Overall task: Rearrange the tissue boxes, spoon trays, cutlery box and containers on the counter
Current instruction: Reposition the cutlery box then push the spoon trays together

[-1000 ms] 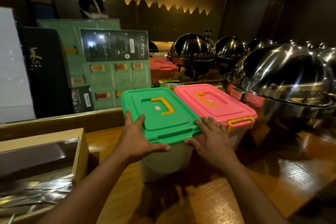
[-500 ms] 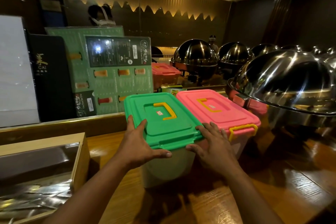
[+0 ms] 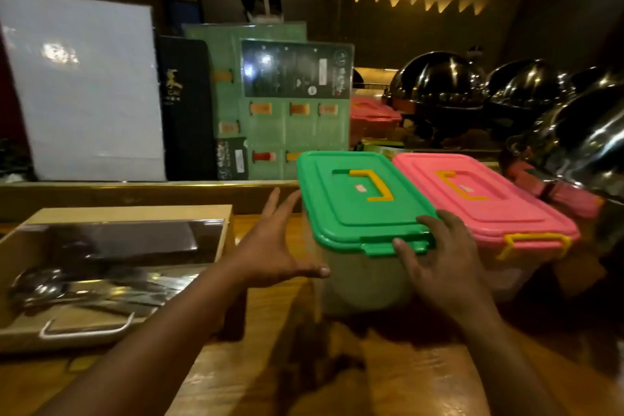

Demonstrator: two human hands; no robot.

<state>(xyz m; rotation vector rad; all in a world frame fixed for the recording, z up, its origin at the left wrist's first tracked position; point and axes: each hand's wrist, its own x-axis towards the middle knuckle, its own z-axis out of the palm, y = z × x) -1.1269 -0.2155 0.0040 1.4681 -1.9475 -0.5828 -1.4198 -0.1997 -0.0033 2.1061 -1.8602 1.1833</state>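
Observation:
A green-lidded container with a yellow handle stands on the wooden counter, its side touching a pink-lidded container on the right. My right hand lies on the green lid's front right corner, thumb at the front latch and fingers over the rim. My left hand hovers just left of the green container with fingers spread, holding nothing. At the left sits a wooden cutlery box with metal spoons inside.
Domed steel chafing dishes crowd the right and back right. A green menu board, a black board and a white panel stand behind the counter's raised ledge. Another pink container sits further back.
My left hand has come off the green lid and moved left, fingers spread. My right hand stays on the lid's front corner. The view has swung left, showing more of the cutlery box.

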